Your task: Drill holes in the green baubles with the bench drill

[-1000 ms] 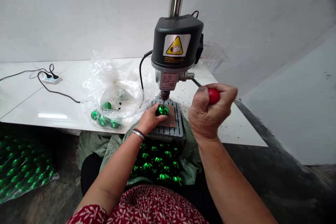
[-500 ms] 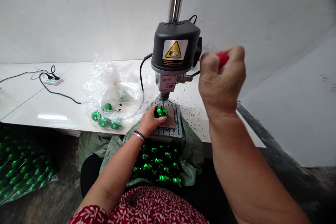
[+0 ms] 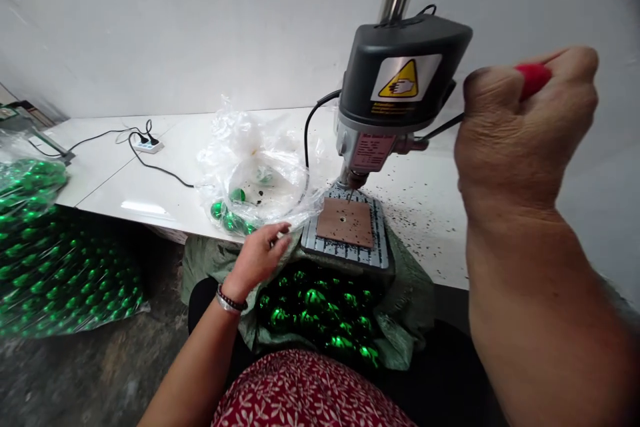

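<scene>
My right hand (image 3: 525, 120) is wrapped around the red-knobbed lever (image 3: 535, 80) of a small bench drill (image 3: 405, 80). Below the drill's chuck (image 3: 357, 180), a brown square board (image 3: 345, 223) with a small hole lies on the slotted metal base, strewn with dark shavings. No ball rests on the board. My left hand (image 3: 260, 253) is to the left of the base, fingers apart and curved, holding nothing that I can see. Just beyond it are a few shiny green balls (image 3: 233, 220) by a clear plastic bag (image 3: 240, 140). More green balls (image 3: 320, 310) fill a green woven sack (image 3: 405, 320) at my lap.
A large clear bag of green balls (image 3: 65, 273) stands on the floor at left. On the white table (image 3: 115, 193) are a power strip (image 3: 149, 145) with plugs and a black cord (image 3: 165, 173). Dark shavings (image 3: 420, 213) are scattered right of the drill base.
The green ball that my left hand held on the board is gone from there. That hand has moved left and opened. My right hand still grips the lever. The view has swung left.
</scene>
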Action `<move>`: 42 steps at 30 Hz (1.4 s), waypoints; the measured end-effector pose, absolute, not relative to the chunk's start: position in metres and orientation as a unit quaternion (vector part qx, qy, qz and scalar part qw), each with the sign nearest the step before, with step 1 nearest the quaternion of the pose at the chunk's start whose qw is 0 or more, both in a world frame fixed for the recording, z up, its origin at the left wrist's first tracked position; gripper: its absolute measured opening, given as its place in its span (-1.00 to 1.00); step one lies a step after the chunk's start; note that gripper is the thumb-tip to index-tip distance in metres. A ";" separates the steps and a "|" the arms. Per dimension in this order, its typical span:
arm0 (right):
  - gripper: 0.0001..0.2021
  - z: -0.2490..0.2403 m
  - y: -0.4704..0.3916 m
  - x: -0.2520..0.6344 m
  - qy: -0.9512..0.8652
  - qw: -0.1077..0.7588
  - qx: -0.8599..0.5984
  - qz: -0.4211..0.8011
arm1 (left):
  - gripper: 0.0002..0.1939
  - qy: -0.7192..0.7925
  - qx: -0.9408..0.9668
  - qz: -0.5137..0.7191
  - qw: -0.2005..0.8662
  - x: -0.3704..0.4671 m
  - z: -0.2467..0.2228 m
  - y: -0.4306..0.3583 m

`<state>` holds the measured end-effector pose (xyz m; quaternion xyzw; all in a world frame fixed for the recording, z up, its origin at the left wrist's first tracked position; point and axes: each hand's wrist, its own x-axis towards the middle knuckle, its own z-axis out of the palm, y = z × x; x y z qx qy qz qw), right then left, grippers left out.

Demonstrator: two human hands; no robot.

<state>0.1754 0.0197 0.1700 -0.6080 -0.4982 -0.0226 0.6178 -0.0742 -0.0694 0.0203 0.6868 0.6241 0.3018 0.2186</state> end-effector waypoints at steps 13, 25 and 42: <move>-0.74 0.175 0.020 0.174 -0.484 0.621 -0.616 -0.021 | -0.57 0.711 0.682 -0.173 0.016 -0.151 0.070 0.059; -0.80 0.172 0.010 0.175 -0.516 0.609 -0.602 -0.007 | -0.52 0.727 0.670 -0.151 0.002 -0.148 0.025 0.065; -0.82 0.163 0.014 0.181 -0.538 0.632 -0.557 -0.026 | 0.08 0.822 0.566 -0.012 0.066 -0.192 0.033 0.045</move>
